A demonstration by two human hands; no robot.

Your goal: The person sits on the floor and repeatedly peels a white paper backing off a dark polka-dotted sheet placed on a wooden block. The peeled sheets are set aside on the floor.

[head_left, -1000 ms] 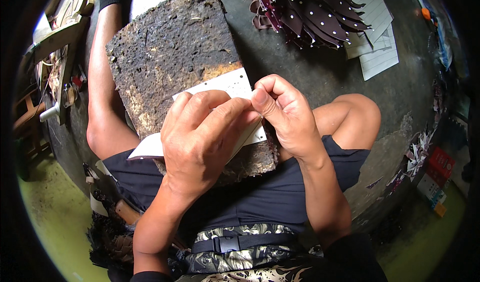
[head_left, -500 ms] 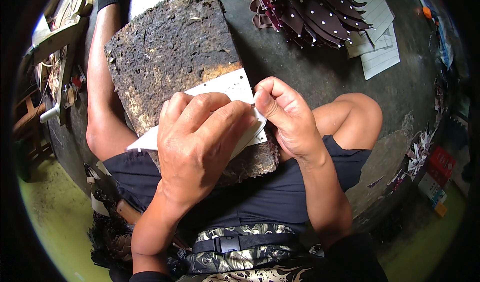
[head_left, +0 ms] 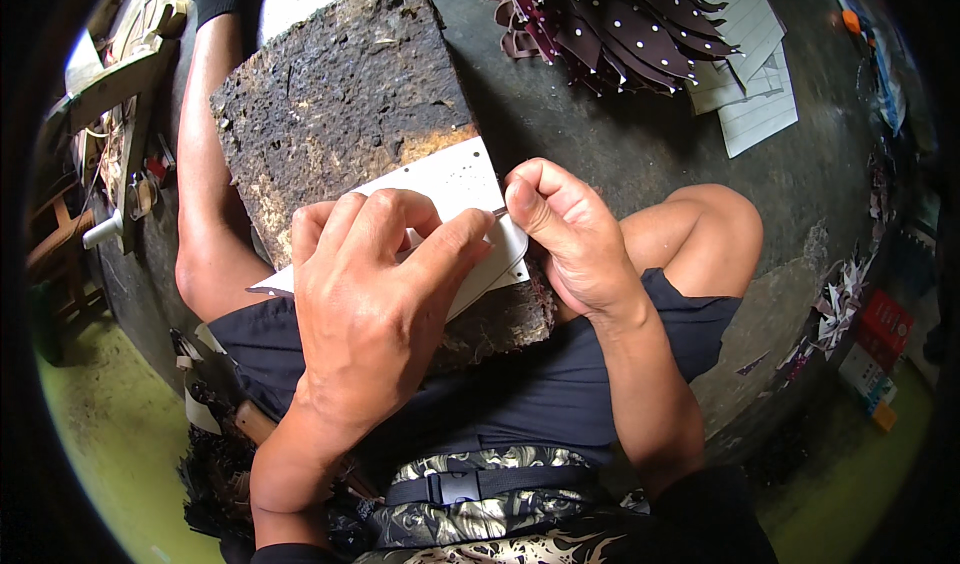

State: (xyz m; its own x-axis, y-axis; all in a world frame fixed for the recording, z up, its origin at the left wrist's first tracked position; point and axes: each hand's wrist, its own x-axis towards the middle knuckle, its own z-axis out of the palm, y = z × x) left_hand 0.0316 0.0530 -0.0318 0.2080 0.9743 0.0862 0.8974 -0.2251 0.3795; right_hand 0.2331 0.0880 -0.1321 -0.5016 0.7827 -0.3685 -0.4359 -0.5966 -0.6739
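A white piece with small holes [head_left: 455, 179] lies on a dark, rough block [head_left: 340, 94] across my lap. Over it is another white piece with a rounded edge [head_left: 505, 254]. My left hand [head_left: 375, 284] rests on these pieces, its fingers bent and apart, the thumb stretched toward the right; its fingertips are partly hidden. At the right edge of the block, my right hand [head_left: 570, 229] pinches a thin, dark, stick-like thing [head_left: 502, 211] between thumb and forefinger. Most of that thing is hidden by the fingers.
Dark, white-dotted pointed pieces [head_left: 640, 29] lie bunched on the floor beyond the block, beside lined paper sheets [head_left: 755, 114]. A wooden frame with a white handle [head_left: 103, 231] stands at the left. Scraps [head_left: 840, 294] and a red packet [head_left: 882, 326] are at the right.
My left hand has shifted slightly left, its fingers now more spread and its thumb apart from the forefinger. The right hand keeps its pinch in nearly the same place.
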